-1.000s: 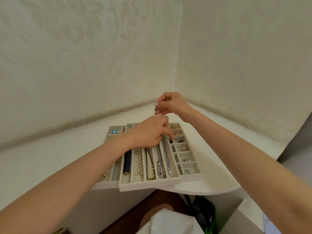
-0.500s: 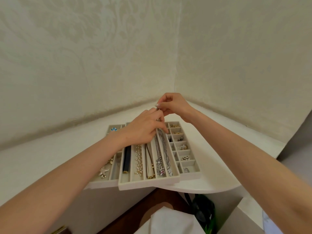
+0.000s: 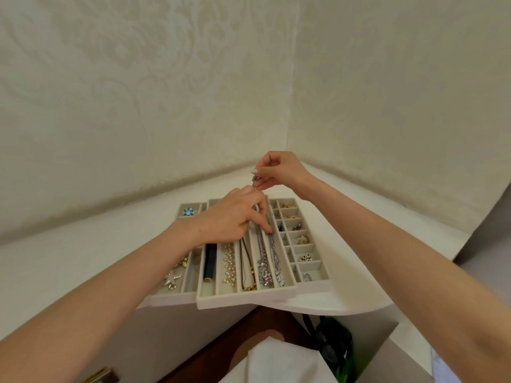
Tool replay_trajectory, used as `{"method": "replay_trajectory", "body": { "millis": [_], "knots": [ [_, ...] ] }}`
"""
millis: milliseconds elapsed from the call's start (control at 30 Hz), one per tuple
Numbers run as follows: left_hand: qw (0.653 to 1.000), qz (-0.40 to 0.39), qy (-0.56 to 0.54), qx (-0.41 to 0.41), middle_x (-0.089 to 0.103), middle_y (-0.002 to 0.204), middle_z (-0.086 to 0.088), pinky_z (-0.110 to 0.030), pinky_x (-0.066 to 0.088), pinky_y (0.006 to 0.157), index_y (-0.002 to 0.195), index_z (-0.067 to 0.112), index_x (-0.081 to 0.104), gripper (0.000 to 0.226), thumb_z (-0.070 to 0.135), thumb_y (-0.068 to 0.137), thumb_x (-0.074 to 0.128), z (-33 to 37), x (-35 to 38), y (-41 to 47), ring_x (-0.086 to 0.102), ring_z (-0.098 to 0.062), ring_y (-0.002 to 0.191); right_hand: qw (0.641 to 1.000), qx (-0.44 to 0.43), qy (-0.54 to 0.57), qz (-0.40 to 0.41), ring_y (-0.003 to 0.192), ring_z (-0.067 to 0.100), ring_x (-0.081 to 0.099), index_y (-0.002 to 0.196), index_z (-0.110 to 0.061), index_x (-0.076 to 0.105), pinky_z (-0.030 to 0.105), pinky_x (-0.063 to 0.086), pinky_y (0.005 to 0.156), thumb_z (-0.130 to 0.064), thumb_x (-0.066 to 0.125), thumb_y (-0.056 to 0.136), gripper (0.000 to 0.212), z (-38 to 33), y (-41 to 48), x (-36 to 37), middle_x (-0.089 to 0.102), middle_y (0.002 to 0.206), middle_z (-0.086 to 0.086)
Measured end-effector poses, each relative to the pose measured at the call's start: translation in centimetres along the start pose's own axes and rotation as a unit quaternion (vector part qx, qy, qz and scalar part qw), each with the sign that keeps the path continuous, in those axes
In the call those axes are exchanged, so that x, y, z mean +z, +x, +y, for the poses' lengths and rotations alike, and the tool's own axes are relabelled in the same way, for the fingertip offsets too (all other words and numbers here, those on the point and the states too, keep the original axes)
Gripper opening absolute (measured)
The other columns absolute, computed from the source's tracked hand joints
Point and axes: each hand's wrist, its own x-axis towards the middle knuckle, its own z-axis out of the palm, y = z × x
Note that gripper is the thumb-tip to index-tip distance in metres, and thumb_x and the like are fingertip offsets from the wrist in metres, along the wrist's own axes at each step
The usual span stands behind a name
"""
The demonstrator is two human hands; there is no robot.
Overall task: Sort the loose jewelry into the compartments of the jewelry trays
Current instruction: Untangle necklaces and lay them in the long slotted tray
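Looks mostly sorted already tbh. Three trays are laid out on the white corner shelf [image 3: 359,286], and nearly every slot has been filled: a starfish brooch [image 3: 172,277] and a blue flower piece [image 3: 188,211] in the left tray [image 3: 171,298], a pearl strand [image 3: 229,264] and a couple of necklaces in the long slots of the middle tray [image 3: 246,301], small earrings and rings dotted through the little squares of the right tray [image 3: 312,284].

What's being dealt with now is a silver chain [image 3: 273,252]. Its far end is held up, pinched by the fingertips of the right hand [image 3: 279,172], while the rest is laid along the rightmost long slot of the middle tray. Partway down, it seems to be nipped between thumb and forefinger of the left hand [image 3: 232,214], fingers curled over it.

No loose jewelry can be seen on the shelf itself, so once the chain's far end is lowered in, not much seems to be left
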Motion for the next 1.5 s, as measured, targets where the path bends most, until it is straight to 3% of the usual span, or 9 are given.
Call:
{"method": "replay_trajectory", "body": {
  "millis": [300,500,667,800,900,1333,1500],
  "knots": [
    [1.000,-0.015,0.003,0.000,0.042,0.096,0.015,-0.020,0.019,0.077,0.104,0.031,0.070,0.057,-0.011,0.076,0.044,0.5,-0.3,0.1,0.031,-0.006,0.091,1.000,0.009,-0.012,0.024,0.064,0.020,0.068,0.081,-0.002,0.059,0.029,0.059,0.067,0.001,0.067,0.082,0.009,0.6,0.7,0.2,0.067,0.075,0.016],
    [1.000,-0.004,-0.006,-0.003,0.043,0.097,0.015,-0.013,0.023,0.078,0.104,0.030,0.070,0.056,-0.011,0.077,0.044,0.5,-0.1,0.1,0.026,-0.003,0.086,0.999,0.012,-0.031,0.030,0.061,0.017,0.067,0.082,-0.002,0.060,0.024,0.056,0.060,0.001,0.066,0.083,0.007,0.8,0.6,0.0,0.067,0.075,0.014],
    [0.997,0.060,-0.042,-0.020,0.046,0.092,0.010,-0.023,0.025,0.075,0.099,0.025,0.070,0.052,-0.011,0.072,0.044,-0.4,0.3,0.1,0.034,-0.010,0.085,0.999,0.011,-0.046,0.025,0.061,0.015,0.066,0.079,-0.004,0.060,0.022,0.055,0.059,0.000,0.067,0.083,0.009,0.8,0.2,-0.4,0.067,0.073,0.012],
    [0.981,0.154,-0.059,-0.100,0.054,0.092,-0.001,-0.033,0.037,0.082,0.095,0.018,0.068,0.040,-0.008,0.074,0.045,-1.5,0.6,0.3,0.046,-0.020,0.092,0.997,0.006,-0.073,0.008,0.060,0.013,0.066,0.073,-0.006,0.059,0.022,0.053,0.058,0.002,0.069,0.079,0.014,0.8,-0.3,-0.8,0.067,0.069,0.010],
    [0.967,0.185,-0.054,-0.164,0.056,0.097,-0.001,-0.033,0.039,0.087,0.095,0.016,0.062,0.032,-0.006,0.077,0.047,-2.2,0.8,0.5,0.046,-0.015,0.094,0.994,0.006,-0.105,0.003,0.060,0.011,0.065,0.069,-0.006,0.057,0.020,0.052,0.058,0.004,0.068,0.078,0.017,1.0,-0.7,-1.1,0.066,0.067,0.008],
    [0.968,0.154,-0.040,-0.195,0.053,0.097,0.000,-0.035,0.037,0.089,0.098,0.015,0.061,0.027,-0.002,0.081,0.049,-2.0,1.0,0.7,0.046,-0.021,0.101,0.987,-0.011,-0.157,-0.035,0.064,0.009,0.063,0.084,-0.006,0.068,0.017,0.048,0.056,0.005,0.068,0.075,0.015,1.3,-1.6,-1.3,0.067,0.070,0.005],
    [0.970,0.142,-0.037,-0.196,0.049,0.095,0.003,-0.035,0.036,0.090,0.096,0.018,0.064,0.030,-0.003,0.080,0.048,-2.0,0.9,0.5,0.046,-0.021,0.102,0.984,0.007,-0.172,-0.041,0.067,0.010,0.062,0.084,-0.011,0.068,0.017,0.043,0.056,-0.019,0.070,0.082,0.009,1.2,-2.0,-1.1,0.072,0.072,0.004]
  ]
}}
